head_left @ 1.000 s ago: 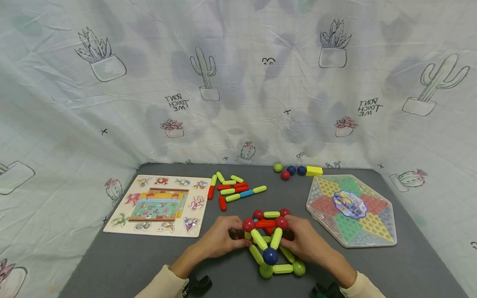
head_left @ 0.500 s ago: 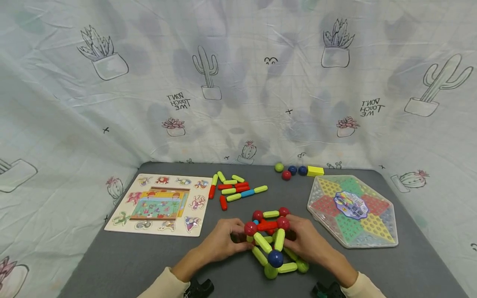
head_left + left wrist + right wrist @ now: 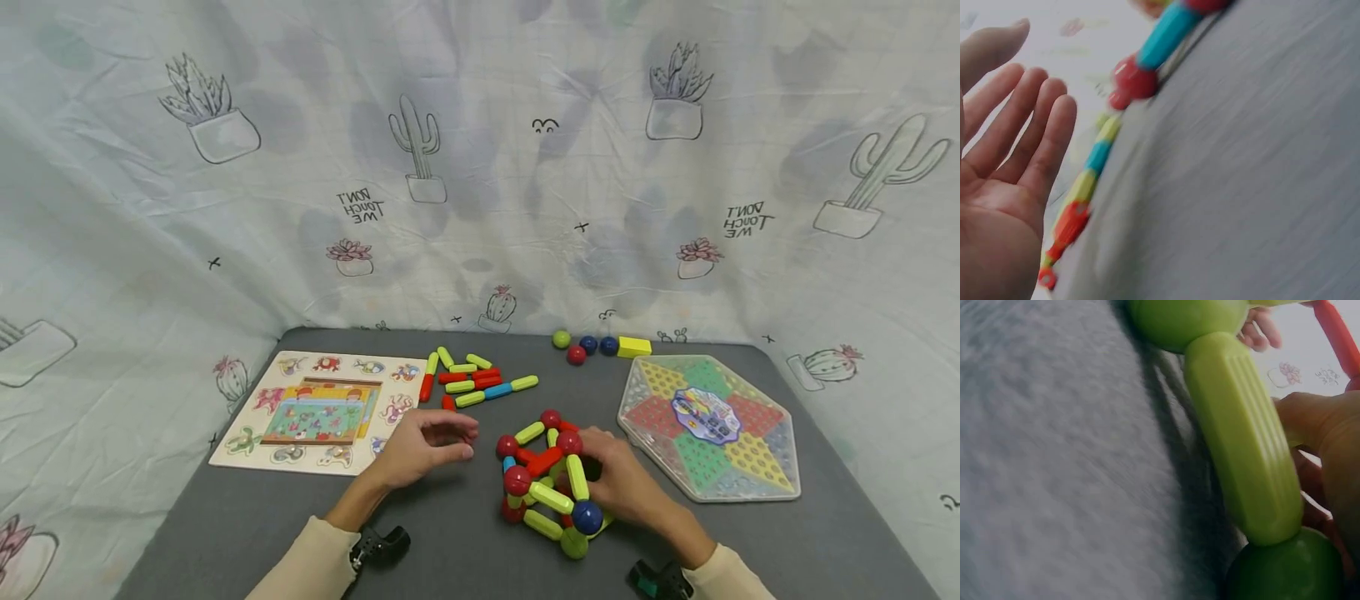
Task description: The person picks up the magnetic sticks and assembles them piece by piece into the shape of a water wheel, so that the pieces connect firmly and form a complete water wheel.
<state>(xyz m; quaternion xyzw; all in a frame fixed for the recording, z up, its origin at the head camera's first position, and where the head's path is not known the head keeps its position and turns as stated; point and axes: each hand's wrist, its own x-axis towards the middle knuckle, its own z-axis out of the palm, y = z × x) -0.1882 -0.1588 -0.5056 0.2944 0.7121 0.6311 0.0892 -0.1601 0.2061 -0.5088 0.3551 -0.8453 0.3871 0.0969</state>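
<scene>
A magnetic ball-and-rod structure [image 3: 551, 497] stands on the grey table in front of me, with red balls on top and a blue ball [image 3: 587, 517] at its near corner. My right hand [image 3: 621, 477] grips its right side, and the fingertips are partly hidden behind the rods. Close up in the right wrist view is a yellow-green rod [image 3: 1244, 437] between two green balls. To the left of the structure, apart from it, my left hand [image 3: 420, 448] has its fingers extended and nothing in them. The left wrist view shows its bare palm [image 3: 997, 212].
Loose red, yellow and blue rods [image 3: 472, 385] lie behind my left hand. A wooden picture puzzle board [image 3: 228, 450] is at the left, partly covered by that hand. At the right lies a hexagonal game board [image 3: 705, 425]. Several balls [image 3: 577, 355] and a yellow block [image 3: 633, 347] sit at the back.
My left hand has let go of the structure and moved left. The structure has turned in my right hand, its blue ball shifting to the right.
</scene>
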